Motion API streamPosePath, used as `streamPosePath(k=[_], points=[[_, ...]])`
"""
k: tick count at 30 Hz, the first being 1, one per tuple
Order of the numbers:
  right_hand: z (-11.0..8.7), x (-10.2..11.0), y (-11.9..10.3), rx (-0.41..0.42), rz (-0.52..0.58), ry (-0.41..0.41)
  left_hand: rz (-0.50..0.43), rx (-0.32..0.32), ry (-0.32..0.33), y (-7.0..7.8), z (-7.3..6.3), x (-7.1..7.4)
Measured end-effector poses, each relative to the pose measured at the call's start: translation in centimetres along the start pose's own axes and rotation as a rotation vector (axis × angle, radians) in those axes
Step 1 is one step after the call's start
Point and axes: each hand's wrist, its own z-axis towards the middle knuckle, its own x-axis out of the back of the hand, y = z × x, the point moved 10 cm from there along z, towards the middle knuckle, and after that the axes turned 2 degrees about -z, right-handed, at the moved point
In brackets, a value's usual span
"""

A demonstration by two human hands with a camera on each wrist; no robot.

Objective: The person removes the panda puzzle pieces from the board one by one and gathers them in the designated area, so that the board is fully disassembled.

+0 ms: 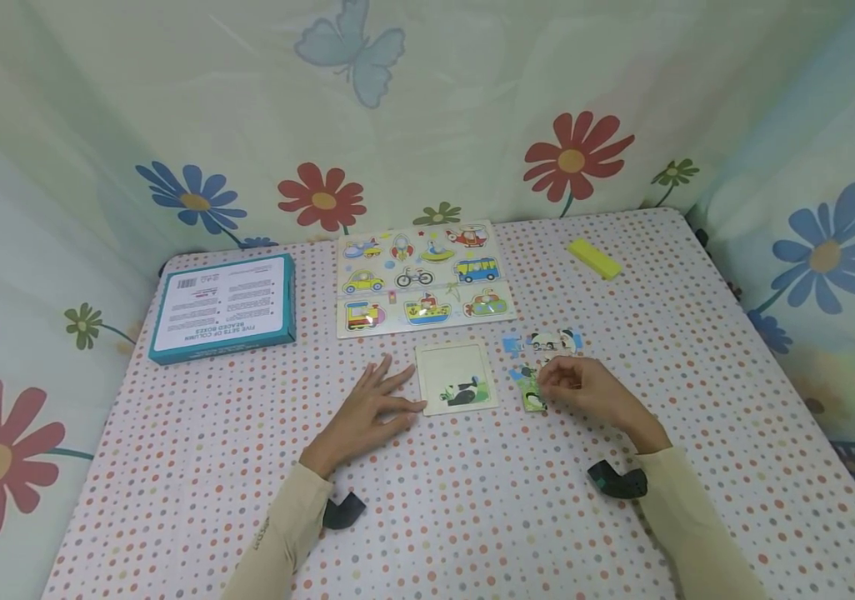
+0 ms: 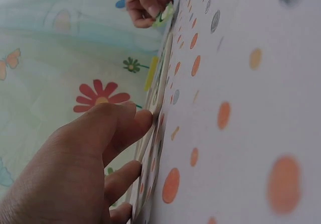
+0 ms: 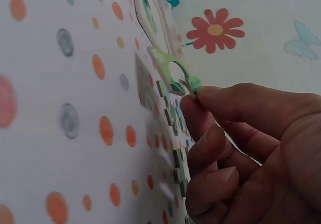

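My right hand (image 1: 594, 395) pinches a green jigsaw piece (image 3: 169, 67) with part of a panda picture between thumb and forefinger. In the right wrist view that piece is tilted and lifted off the table. Several loose jigsaw pieces (image 1: 543, 342) lie beside and under this hand, partly hidden by it. To the left lies a square puzzle tray (image 1: 450, 362), with a panda piece (image 1: 467, 392) in its lower right part. My left hand (image 1: 367, 413) rests at the tray's left edge, its fingers spread and touching the rim.
Behind the tray lies a vehicle puzzle board (image 1: 427, 318). A teal-edged box (image 1: 221, 312) sits at the back left, and a yellow block (image 1: 594, 259) at the back right. The dotted tablecloth (image 1: 472, 517) covers the table; flowered curtains (image 1: 457, 125) hang around it.
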Motion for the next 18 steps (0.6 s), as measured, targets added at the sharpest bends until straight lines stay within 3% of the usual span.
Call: streamPosePath(k=[9,18], points=[[-0.29,-0.28,0.27,-0.029,-0.132,0.009,-0.002,-0.001,0.003,-0.06,0.13,0.02],[-0.41,-0.51,0.35,-0.026,-0.149,0.014,-0.011,0.004,0.001,0.01,0.02,0.02]])
